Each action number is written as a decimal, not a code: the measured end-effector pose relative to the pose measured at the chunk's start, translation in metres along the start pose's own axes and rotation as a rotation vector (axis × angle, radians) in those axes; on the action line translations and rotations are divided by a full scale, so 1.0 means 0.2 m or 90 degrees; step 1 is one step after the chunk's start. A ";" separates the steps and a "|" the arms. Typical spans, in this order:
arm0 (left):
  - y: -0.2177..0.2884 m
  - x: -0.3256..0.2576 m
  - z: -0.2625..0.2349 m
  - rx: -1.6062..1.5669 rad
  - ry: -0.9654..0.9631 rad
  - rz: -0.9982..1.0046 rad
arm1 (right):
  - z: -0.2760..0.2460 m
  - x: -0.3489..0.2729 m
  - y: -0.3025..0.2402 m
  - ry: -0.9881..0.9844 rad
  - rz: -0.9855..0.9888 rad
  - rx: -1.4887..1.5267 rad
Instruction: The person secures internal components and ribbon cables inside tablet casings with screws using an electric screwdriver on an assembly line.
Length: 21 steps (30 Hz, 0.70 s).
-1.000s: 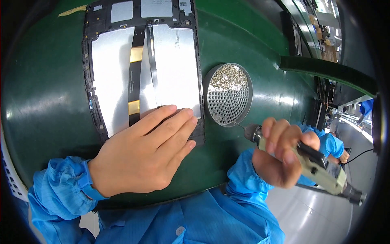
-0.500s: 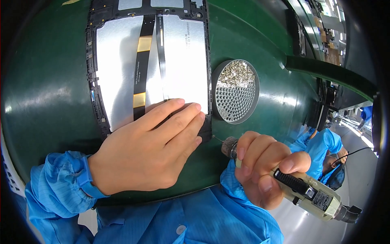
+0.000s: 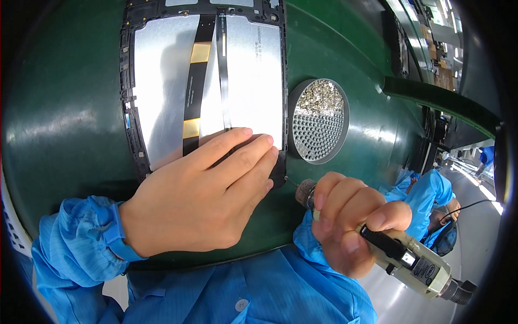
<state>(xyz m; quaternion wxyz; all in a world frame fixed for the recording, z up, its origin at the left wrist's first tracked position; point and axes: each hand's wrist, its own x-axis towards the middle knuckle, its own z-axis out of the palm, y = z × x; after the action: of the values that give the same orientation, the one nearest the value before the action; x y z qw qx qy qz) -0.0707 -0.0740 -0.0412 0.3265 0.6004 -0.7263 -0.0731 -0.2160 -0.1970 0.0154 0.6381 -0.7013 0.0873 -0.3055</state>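
Note:
A tablet chassis (image 3: pixel 253 81) lies on the green mat, with a black frame around bright silver metal. A black flex cable (image 3: pixel 195 89) with two gold patches runs down it, beside a thinner dark strip cable (image 3: pixel 223 70). My left hand (image 3: pixel 208 189) rests flat across the chassis's near end, fingers stretched out, hiding part of it. In my right hand (image 3: pixel 350 218) is an electric screwdriver (image 3: pixel 421 267) with a pale body and black lever. Its thin bit points left, its tip at the chassis's near right corner; whether it touches a screw is too small to tell.
Right of the chassis stands a round grey screw tray (image 3: pixel 318 121), its perforated plate holding a heap of small silvery screws at the far side. The green mat (image 3: pixel 65 124) covers the table. A dark green bar (image 3: pixel 440 102) and another person in blue (image 3: pixel 431 194) are at the right.
The chassis, tray and left hand appear slightly further right in the picture. The screwdriver's bit tip is now at the chassis corner, and its rear end sits a little lower.

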 end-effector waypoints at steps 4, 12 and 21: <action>0.00 0.00 0.03 0.010 0.021 0.014 | 0.00 0.01 0.00 -0.011 -0.004 -0.027; 0.01 0.00 -0.02 -0.011 0.003 -0.005 | -0.03 0.01 0.01 -0.026 -0.027 -0.004; 0.00 0.00 -0.05 0.015 -0.044 0.026 | -0.16 0.04 0.09 0.192 -0.061 0.043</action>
<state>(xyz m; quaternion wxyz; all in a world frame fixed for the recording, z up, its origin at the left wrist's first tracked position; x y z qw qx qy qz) -0.0654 -0.0720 -0.0334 0.2956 0.5863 -0.7502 -0.0781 -0.2226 -0.2297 0.0014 0.6257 -0.6291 0.1380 -0.4401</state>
